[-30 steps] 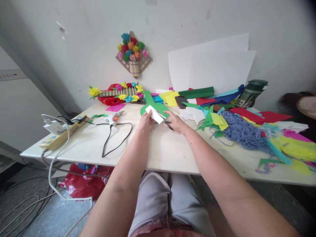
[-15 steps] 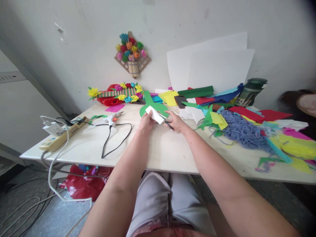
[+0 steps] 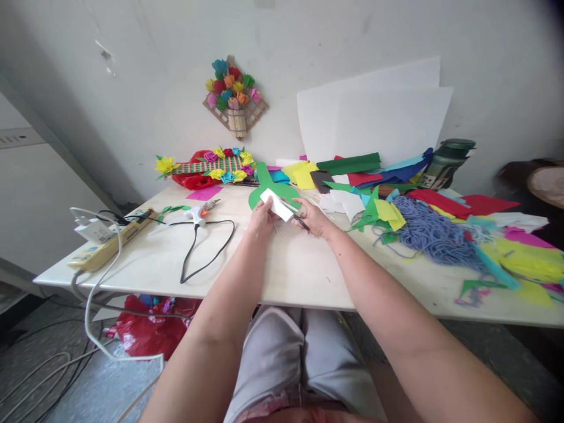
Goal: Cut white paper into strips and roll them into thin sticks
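Paper (image 3: 277, 206): long axis slants far left to near right; my left hand (image 3: 263, 218) pinches it;
Scissors (image 3: 301, 222): blades point far left; my right hand (image 3: 314, 219) grips them

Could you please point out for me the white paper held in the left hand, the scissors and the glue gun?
White paper (image 3: 277, 205): head view, middle of its upward face.
Scissors (image 3: 301, 222): head view, on the dark handle.
Glue gun (image 3: 198, 215): head view, on its white body.
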`<state>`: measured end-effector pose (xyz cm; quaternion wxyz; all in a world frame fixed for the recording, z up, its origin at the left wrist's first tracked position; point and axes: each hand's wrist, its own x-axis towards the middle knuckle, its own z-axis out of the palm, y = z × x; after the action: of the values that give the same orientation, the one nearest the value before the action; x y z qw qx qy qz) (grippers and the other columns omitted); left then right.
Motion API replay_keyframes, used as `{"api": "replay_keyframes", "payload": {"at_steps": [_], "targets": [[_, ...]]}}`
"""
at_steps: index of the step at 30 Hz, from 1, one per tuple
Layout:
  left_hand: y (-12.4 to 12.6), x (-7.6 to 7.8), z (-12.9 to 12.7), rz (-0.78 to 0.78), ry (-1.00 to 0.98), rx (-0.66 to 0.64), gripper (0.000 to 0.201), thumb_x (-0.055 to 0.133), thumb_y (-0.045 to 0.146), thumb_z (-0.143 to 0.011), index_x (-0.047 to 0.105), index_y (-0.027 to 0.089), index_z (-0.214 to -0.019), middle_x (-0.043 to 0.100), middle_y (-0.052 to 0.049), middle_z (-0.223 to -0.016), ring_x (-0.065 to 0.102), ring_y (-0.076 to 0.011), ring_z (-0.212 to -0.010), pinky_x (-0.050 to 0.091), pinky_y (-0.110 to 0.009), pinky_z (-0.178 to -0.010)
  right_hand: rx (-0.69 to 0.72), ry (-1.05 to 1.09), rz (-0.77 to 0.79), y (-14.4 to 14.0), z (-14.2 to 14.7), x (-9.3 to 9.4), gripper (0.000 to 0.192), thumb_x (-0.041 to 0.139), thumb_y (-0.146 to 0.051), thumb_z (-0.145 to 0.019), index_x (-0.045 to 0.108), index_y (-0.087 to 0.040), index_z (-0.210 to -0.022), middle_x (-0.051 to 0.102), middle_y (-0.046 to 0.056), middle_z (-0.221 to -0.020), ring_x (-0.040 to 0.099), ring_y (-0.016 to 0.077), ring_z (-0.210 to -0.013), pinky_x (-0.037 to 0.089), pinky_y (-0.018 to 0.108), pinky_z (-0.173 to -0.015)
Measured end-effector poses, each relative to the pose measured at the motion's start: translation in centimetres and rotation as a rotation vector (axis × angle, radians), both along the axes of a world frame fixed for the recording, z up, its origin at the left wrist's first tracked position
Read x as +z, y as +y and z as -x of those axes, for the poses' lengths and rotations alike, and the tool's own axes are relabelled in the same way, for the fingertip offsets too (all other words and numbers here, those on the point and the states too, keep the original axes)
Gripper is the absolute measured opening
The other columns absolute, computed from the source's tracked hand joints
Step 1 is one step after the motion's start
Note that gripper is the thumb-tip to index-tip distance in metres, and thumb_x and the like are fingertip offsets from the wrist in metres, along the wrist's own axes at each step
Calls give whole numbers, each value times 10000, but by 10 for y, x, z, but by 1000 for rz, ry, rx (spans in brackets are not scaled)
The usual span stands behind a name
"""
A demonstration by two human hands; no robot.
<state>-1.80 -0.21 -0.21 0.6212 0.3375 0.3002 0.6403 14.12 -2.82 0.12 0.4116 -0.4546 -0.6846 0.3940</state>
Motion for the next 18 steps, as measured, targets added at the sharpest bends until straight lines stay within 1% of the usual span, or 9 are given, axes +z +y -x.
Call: {"api": "replay_keyframes", "payload": {"at_steps": [4,10,18], "targets": [[2,-1,2,-9,7,-1,142,558,250,-845,567,129,-918,698,-71,-807,669,-153,-716,561,-298,-716,16,18,9,-5,4,4,740,624,-207,-611,408,-169,-1318,505,-99,-486,376,64,-366,325,157,-326],[3,-2,4,-16,21,3,189,598,279,-821,581,120,-922,701,-98,-861,680,-193,-804,562,-309,-717,-7,-18,-3,-7,7,9,723,619,-192,-621,416,-165,-1315,514,-97,-490,386,66,-365,331,163,-332],[6,-4,4,-15,-7,0,165,596,262,-821,585,125,-913,704,-83,-821,680,-180,-774,562,-295,-711,-23,-73,-9,-7,6,11,725,624,-188,-630,412,-174,-1323,513,-102,-479,390,66,-347,336,167,-324]]}}
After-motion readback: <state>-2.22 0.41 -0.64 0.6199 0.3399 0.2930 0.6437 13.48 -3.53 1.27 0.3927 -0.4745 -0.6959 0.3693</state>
